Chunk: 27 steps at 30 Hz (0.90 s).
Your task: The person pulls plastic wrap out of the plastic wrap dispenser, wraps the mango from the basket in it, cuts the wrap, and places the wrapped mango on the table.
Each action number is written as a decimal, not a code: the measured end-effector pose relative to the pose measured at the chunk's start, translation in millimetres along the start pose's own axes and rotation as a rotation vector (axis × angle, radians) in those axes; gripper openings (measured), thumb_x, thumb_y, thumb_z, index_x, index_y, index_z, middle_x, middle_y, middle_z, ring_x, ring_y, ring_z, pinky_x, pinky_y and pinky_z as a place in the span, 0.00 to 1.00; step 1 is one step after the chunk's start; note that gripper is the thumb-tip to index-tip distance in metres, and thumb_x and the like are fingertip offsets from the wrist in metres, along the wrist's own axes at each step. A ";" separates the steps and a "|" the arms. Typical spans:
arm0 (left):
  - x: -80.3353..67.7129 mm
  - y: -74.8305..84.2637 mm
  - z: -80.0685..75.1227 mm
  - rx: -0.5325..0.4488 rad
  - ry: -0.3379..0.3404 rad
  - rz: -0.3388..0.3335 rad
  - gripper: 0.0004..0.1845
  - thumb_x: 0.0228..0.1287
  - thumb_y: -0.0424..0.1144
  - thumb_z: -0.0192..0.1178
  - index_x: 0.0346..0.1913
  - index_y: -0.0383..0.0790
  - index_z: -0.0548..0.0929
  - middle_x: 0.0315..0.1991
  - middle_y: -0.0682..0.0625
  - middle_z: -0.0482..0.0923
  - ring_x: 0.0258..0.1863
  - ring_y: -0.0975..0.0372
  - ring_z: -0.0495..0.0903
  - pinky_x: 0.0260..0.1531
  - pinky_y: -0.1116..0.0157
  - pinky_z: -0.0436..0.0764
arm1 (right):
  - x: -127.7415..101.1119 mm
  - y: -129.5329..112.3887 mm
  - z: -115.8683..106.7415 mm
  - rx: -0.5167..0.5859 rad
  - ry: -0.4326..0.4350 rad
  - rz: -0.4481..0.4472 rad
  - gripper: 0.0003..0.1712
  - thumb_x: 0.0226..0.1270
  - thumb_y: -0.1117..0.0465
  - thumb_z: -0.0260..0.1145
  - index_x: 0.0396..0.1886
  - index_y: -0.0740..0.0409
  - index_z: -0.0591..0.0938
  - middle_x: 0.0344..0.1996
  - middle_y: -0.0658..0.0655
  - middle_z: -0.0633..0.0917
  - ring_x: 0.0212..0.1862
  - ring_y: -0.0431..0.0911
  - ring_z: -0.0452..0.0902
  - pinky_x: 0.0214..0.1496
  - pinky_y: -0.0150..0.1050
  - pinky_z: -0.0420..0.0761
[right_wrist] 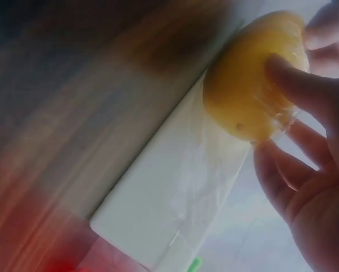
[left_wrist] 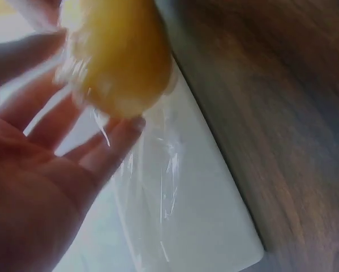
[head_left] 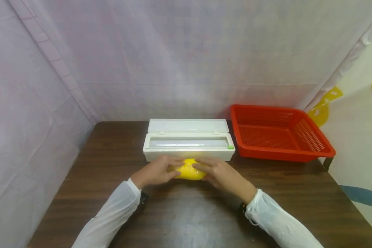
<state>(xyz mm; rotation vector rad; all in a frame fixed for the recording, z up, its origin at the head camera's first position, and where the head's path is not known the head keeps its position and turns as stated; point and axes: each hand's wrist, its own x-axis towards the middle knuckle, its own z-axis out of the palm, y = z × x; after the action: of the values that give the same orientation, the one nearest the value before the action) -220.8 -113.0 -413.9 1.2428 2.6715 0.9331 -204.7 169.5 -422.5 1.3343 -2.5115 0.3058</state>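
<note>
Both hands — left hand (head_left: 157, 171) and right hand (head_left: 217, 173) — hold the round yellow fruit (head_left: 189, 169), partly wrapped in thin clear plastic film (left_wrist: 152, 192); the film looks uncut from the long white box (head_left: 188, 144).

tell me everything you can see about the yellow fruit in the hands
The round yellow fruit looks smooth and glossy, like a lemon or small mango, and is covered in thin clear plastic film that trails toward the white plastic wrap dispenser box. It sits low over the dark wooden table, right in front of the box. The left hand and right hand touch it from either side, fingers pressing the film to it.
</note>
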 end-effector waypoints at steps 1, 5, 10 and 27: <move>-0.2 0.4 1.1 0.026 0.012 0.003 0.24 0.64 0.40 0.69 0.62 0.37 0.81 0.66 0.40 0.76 0.65 0.49 0.77 0.65 0.54 0.76 | 0.4 1.1 -1.0 0.026 -0.005 0.006 0.36 0.55 0.63 0.79 0.66 0.51 0.80 0.65 0.58 0.80 0.63 0.53 0.79 0.64 0.46 0.80; -0.3 7.7 6.7 0.220 0.082 -0.016 0.34 0.55 0.53 0.75 0.63 0.41 0.81 0.68 0.41 0.74 0.67 0.48 0.73 0.67 0.51 0.73 | 3.6 6.5 -6.2 0.117 -0.036 0.040 0.36 0.58 0.64 0.77 0.67 0.52 0.78 0.66 0.56 0.79 0.65 0.50 0.78 0.65 0.44 0.79; 3.0 17.5 13.0 0.462 0.160 -0.027 0.42 0.41 0.58 0.81 0.61 0.43 0.83 0.58 0.44 0.77 0.56 0.50 0.71 0.56 0.52 0.75 | 7.6 12.8 -12.5 0.199 -0.096 0.113 0.36 0.60 0.63 0.75 0.69 0.49 0.76 0.68 0.51 0.78 0.66 0.47 0.77 0.67 0.45 0.77; 8.0 17.3 17.0 0.582 0.245 0.036 0.34 0.45 0.47 0.81 0.57 0.40 0.83 0.49 0.46 0.82 0.44 0.54 0.80 0.46 0.56 0.81 | 14.9 10.5 -16.6 0.262 -0.111 0.162 0.36 0.59 0.55 0.77 0.68 0.49 0.77 0.67 0.48 0.79 0.65 0.45 0.77 0.69 0.47 0.75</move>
<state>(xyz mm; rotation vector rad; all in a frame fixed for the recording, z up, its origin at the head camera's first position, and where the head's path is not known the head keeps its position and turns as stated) -209.6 -90.2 -416.9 1.3329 3.2692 0.3211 -219.0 169.0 -402.4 1.2700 -2.7554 0.6313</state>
